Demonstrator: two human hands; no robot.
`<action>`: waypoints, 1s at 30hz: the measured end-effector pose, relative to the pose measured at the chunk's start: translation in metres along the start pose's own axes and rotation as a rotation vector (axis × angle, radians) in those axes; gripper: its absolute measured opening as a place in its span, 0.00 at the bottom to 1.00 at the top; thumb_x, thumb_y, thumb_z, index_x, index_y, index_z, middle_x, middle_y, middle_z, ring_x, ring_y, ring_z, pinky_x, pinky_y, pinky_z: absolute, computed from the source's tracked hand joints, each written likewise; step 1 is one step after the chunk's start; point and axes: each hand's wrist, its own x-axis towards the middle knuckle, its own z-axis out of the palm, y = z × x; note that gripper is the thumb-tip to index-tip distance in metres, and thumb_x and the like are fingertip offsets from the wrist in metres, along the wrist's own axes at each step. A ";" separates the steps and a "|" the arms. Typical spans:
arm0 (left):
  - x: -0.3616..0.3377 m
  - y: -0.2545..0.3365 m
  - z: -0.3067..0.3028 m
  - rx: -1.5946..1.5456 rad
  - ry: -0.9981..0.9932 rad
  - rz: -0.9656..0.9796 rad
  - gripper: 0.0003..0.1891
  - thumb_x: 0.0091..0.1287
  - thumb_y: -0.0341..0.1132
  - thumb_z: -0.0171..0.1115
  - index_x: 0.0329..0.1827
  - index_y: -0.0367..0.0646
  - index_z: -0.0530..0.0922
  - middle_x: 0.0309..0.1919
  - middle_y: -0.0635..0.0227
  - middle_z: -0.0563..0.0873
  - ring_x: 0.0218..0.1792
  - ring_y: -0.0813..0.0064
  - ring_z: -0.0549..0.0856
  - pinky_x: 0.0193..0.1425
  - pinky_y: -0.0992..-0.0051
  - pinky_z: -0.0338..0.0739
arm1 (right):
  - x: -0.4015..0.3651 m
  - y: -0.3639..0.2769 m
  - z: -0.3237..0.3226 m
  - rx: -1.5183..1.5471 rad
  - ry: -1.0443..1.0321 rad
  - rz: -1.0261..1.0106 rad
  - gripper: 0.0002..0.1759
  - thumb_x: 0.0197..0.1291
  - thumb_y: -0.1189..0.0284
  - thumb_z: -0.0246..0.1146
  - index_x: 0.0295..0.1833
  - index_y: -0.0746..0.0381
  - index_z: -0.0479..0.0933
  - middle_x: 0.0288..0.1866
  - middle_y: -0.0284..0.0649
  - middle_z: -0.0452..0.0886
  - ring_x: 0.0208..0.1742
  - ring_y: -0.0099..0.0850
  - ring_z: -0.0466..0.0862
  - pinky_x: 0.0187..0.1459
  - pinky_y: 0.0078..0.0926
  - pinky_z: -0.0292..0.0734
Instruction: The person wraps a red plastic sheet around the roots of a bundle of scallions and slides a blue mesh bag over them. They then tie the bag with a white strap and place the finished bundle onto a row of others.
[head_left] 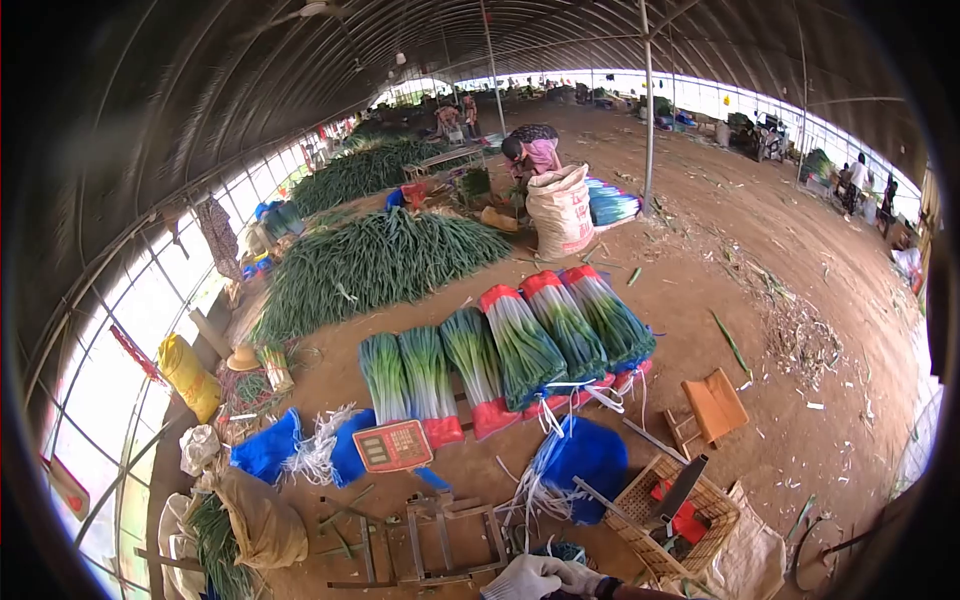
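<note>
My left hand (520, 579) wears a pale glove and is at the bottom edge, its fingers curled. My right hand (578, 577), with a dark band at the wrist, meets it there, also closed. Whatever lies between the fingers is too small and hidden to make out. Just beyond them is a small blue and green item (560, 551), partly covered. A metal frame (455, 575) stands to the left of my hands. Farther ahead lie several net-wrapped bundles of green onions (520, 350) with red and blue ends. Several white ties (535, 495) hang near a blue sheet (590, 460).
A scale display (392, 446) stands left of centre. At the right are a wicker basket (645, 510) and an orange seat (714, 405). A large green onion heap (370, 265) lies beyond the bundles. A person (540, 150) bends behind a full white sack (561, 210).
</note>
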 end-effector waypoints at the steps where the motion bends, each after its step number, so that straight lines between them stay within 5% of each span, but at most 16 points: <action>1: -0.002 0.004 -0.005 0.006 -0.004 0.044 0.13 0.62 0.24 0.59 0.44 0.33 0.90 0.37 0.63 0.95 0.39 0.74 0.91 0.50 0.71 0.85 | 0.000 0.001 0.003 -0.007 0.069 -0.037 0.22 0.72 0.51 0.61 0.62 0.50 0.86 0.49 0.52 0.92 0.55 0.56 0.90 0.55 0.47 0.84; 3: -0.007 0.013 -0.019 -0.099 0.016 0.053 0.13 0.64 0.23 0.59 0.45 0.34 0.90 0.37 0.63 0.94 0.40 0.75 0.91 0.51 0.72 0.85 | -0.009 -0.044 -0.023 -0.027 0.052 0.095 0.24 0.73 0.50 0.60 0.60 0.54 0.87 0.48 0.55 0.91 0.57 0.56 0.90 0.56 0.48 0.84; 5: -0.014 0.015 -0.038 -0.178 0.086 0.139 0.12 0.70 0.25 0.62 0.52 0.35 0.89 0.41 0.61 0.93 0.45 0.73 0.91 0.56 0.70 0.85 | -0.015 -0.108 -0.050 0.079 0.124 0.149 0.21 0.74 0.56 0.67 0.59 0.63 0.86 0.46 0.48 0.93 0.51 0.42 0.92 0.53 0.41 0.85; 6: -0.018 0.021 -0.064 -0.079 -0.011 0.006 0.24 0.72 0.36 0.67 0.68 0.34 0.79 0.50 0.48 0.93 0.45 0.52 0.94 0.50 0.60 0.87 | -0.015 -0.127 -0.058 0.206 0.170 0.142 0.20 0.74 0.59 0.70 0.58 0.66 0.87 0.46 0.45 0.94 0.48 0.35 0.92 0.52 0.38 0.85; 10: -0.033 -0.002 -0.110 -0.464 0.533 0.334 0.21 0.77 0.31 0.64 0.68 0.29 0.77 0.42 0.46 0.93 0.42 0.53 0.94 0.51 0.61 0.89 | -0.024 -0.216 -0.112 0.591 0.241 -0.026 0.15 0.75 0.67 0.70 0.58 0.64 0.87 0.31 0.30 0.85 0.32 0.17 0.82 0.33 0.23 0.76; 11: -0.037 -0.009 -0.115 -0.670 0.623 0.336 0.17 0.79 0.33 0.64 0.63 0.30 0.79 0.50 0.46 0.93 0.48 0.52 0.94 0.57 0.55 0.89 | -0.030 -0.251 -0.126 0.650 0.288 -0.036 0.13 0.75 0.68 0.69 0.56 0.64 0.86 0.30 0.28 0.83 0.30 0.15 0.79 0.30 0.20 0.72; 14: -0.052 -0.230 -0.180 -1.175 0.367 0.010 0.18 0.83 0.40 0.59 0.63 0.33 0.79 0.59 0.47 0.91 0.60 0.51 0.91 0.63 0.50 0.87 | -0.033 -0.315 -0.145 0.845 0.420 -0.214 0.10 0.75 0.68 0.64 0.42 0.63 0.82 0.26 0.26 0.76 0.23 0.15 0.71 0.24 0.19 0.63; 18: -0.037 -0.265 -0.107 -1.221 -0.104 -0.167 0.30 0.76 0.54 0.71 0.68 0.38 0.81 0.49 0.51 0.92 0.50 0.51 0.92 0.65 0.49 0.85 | -0.034 -0.393 -0.168 0.899 0.498 -0.461 0.19 0.77 0.57 0.66 0.37 0.60 0.76 0.27 0.31 0.75 0.22 0.19 0.70 0.22 0.20 0.61; 20: -0.010 -0.244 -0.077 -1.207 -0.235 -0.187 0.30 0.76 0.54 0.70 0.69 0.38 0.81 0.50 0.51 0.91 0.51 0.51 0.91 0.65 0.49 0.85 | -0.050 -0.442 -0.172 0.984 0.500 -0.470 0.19 0.76 0.60 0.69 0.38 0.58 0.71 0.29 0.30 0.70 0.23 0.18 0.64 0.25 0.16 0.60; 21: 0.006 -0.229 -0.071 -1.192 -0.244 -0.167 0.30 0.76 0.54 0.70 0.69 0.38 0.81 0.50 0.51 0.91 0.51 0.51 0.91 0.65 0.49 0.85 | -0.055 -0.447 -0.173 0.872 0.508 -0.675 0.18 0.77 0.61 0.67 0.38 0.58 0.70 0.30 0.31 0.69 0.23 0.18 0.63 0.24 0.16 0.59; 23: 0.037 -0.206 -0.066 -1.188 -0.191 -0.103 0.30 0.76 0.54 0.70 0.69 0.38 0.80 0.51 0.51 0.91 0.51 0.51 0.91 0.66 0.49 0.85 | -0.070 -0.453 -0.180 0.275 0.865 -0.906 0.17 0.81 0.63 0.63 0.36 0.56 0.68 0.27 0.30 0.67 0.21 0.17 0.61 0.22 0.17 0.56; 25: 0.062 -0.181 -0.077 -1.193 -0.074 -0.002 0.30 0.77 0.54 0.69 0.69 0.38 0.80 0.51 0.51 0.91 0.52 0.51 0.91 0.66 0.49 0.85 | -0.103 -0.454 -0.186 0.079 1.055 -0.929 0.20 0.84 0.58 0.58 0.35 0.55 0.68 0.20 0.26 0.63 0.15 0.17 0.59 0.17 0.20 0.54; 27: 0.077 -0.162 -0.095 -1.199 0.042 0.083 0.30 0.77 0.54 0.69 0.70 0.38 0.80 0.52 0.52 0.91 0.52 0.51 0.91 0.66 0.49 0.84 | -0.143 -0.447 -0.195 0.529 0.869 -1.056 0.27 0.86 0.49 0.52 0.33 0.54 0.67 0.14 0.22 0.57 0.10 0.19 0.57 0.15 0.22 0.54; 30: 0.093 -0.144 -0.123 -1.199 0.164 0.158 0.30 0.77 0.54 0.68 0.70 0.39 0.80 0.53 0.52 0.90 0.53 0.52 0.90 0.67 0.49 0.84 | -0.203 -0.433 -0.191 0.364 0.765 -1.082 0.33 0.86 0.42 0.47 0.29 0.54 0.65 0.13 0.24 0.58 0.10 0.19 0.59 0.15 0.21 0.55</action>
